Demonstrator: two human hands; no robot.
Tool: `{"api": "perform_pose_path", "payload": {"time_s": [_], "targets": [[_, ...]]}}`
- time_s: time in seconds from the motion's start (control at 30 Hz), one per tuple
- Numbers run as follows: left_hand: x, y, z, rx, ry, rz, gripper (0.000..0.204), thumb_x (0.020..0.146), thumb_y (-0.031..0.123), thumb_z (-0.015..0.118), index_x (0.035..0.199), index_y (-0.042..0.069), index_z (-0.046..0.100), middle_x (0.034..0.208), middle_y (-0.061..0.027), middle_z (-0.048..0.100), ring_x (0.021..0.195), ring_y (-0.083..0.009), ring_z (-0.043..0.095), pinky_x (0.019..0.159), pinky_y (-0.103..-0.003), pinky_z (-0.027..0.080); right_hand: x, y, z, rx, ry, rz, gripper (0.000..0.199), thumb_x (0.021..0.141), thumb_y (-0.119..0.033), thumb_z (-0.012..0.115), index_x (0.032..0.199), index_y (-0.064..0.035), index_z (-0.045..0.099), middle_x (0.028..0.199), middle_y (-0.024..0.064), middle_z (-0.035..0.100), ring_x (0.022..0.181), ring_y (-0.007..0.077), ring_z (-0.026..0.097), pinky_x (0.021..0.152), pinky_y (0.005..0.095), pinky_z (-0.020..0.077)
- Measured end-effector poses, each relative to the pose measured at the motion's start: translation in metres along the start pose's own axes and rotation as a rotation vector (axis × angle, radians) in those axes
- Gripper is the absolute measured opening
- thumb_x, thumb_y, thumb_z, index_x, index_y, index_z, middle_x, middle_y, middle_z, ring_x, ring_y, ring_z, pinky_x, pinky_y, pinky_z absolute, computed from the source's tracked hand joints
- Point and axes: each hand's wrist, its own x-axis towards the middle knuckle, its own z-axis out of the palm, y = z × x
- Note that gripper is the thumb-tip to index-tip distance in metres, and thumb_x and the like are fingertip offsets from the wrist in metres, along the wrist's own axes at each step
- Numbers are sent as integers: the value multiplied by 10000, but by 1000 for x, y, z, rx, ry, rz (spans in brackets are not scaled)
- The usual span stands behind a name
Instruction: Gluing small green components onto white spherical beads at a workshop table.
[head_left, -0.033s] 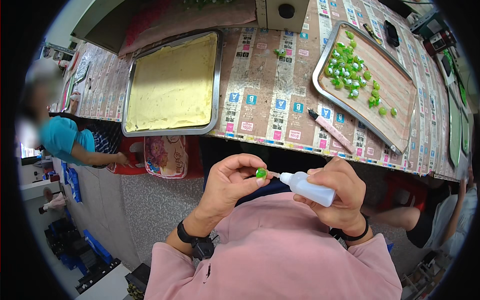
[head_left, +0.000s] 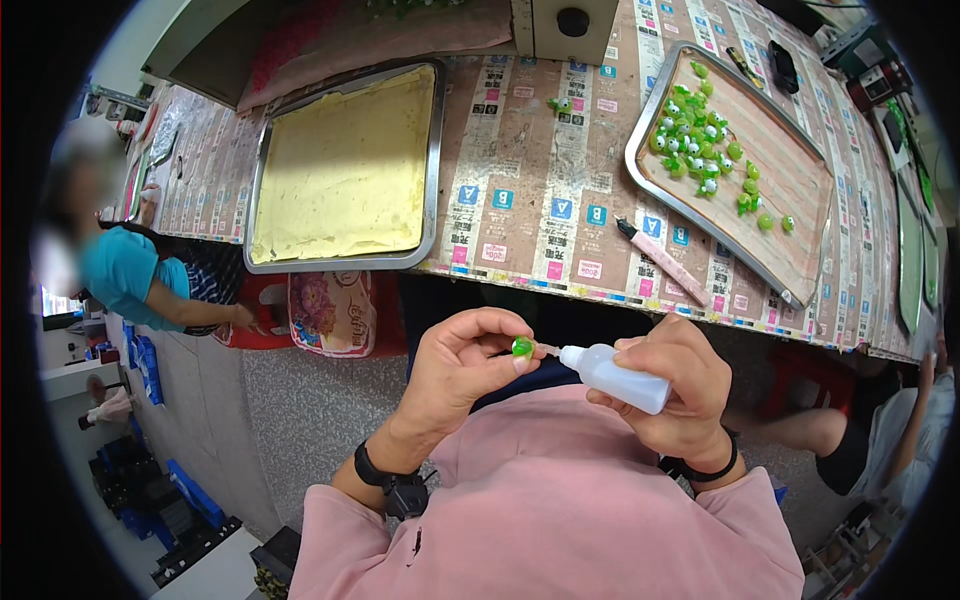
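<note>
Between the thumb and fingers of my left hand point(head_left: 462, 362) is a small green figure point(head_left: 523, 347) with a white spot like an eye. My right hand point(head_left: 680, 380) is closed round a white squeeze bottle point(head_left: 625, 378), tilted so that its thin nozzle points left. The nozzle's tip comes right up to the figure; whether they touch I cannot tell. Both hands are held above my lap, just in front of the table edge. Similar green figures point(head_left: 690, 140) with white eyes lie clustered in a paper-lined metal tray point(head_left: 722, 248) at the right.
A metal tray with a yellowish lining point(head_left: 340, 170) stands at the left of the paper-covered table point(head_left: 530, 160). One green figure point(head_left: 560, 105) lies between the trays. A pink-handled tool point(head_left: 665, 262) rests near the front edge. A person in a blue top point(head_left: 125, 275) sits left; another person point(head_left: 880, 440) is at the right.
My hands, the bottle and the green figure show no visible movement. The person at the left and the one at the right have shifted slightly.
</note>
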Motion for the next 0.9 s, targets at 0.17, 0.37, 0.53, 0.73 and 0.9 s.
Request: {"api": "perform_pose_path", "payload": {"time_s": [0.17, 0.37, 0.53, 0.73, 0.9], "targets": [[2, 0, -1, 43, -32, 24, 226, 779, -105, 650, 983, -25, 595, 1001, -98, 565, 914, -208, 651, 835, -323, 561, -2, 3, 0, -22, -19, -30, 466, 557, -53, 873, 965, -64, 648, 821, 70, 603, 622, 145, 541, 534, 249, 419], [3, 2, -4, 151, -69, 90, 190, 763, -144, 633, 930, -60, 601, 1017, -89, 543, 929, -178, 623, 864, -302, 552, 1, -2, 0, 22, -39, 5, 416, 556, 4, 824, 940, -38, 670, 782, 74, 580, 628, 180, 550, 542, 268, 441], [2, 3, -4, 196, -66, 102, 179, 752, -142, 638, 909, -61, 610, 1015, -88, 545, 917, -164, 617, 855, -298, 554, -1, 1, 1, -3, -41, -49, 452, 542, -41, 867, 941, -54, 655, 802, 80, 595, 602, 146, 537, 517, 249, 403], [2, 2, -7, 220, -73, 116, 178, 748, -142, 638, 901, -54, 616, 1012, -84, 551, 908, -157, 619, 831, -283, 557, -2, 2, 3, 4, -54, -38, 443, 557, -49, 869, 945, -48, 657, 802, 87, 599, 606, 150, 537, 523, 249, 407], [0, 3, -10, 264, -52, 123, 173, 744, -142, 642, 890, -53, 615, 1000, -83, 558, 889, -159, 628, 806, -276, 563, -3, 5, 5, 22, -65, -36, 432, 569, -38, 864, 948, -46, 656, 814, 87, 608, 618, 155, 547, 536, 251, 419]]}}
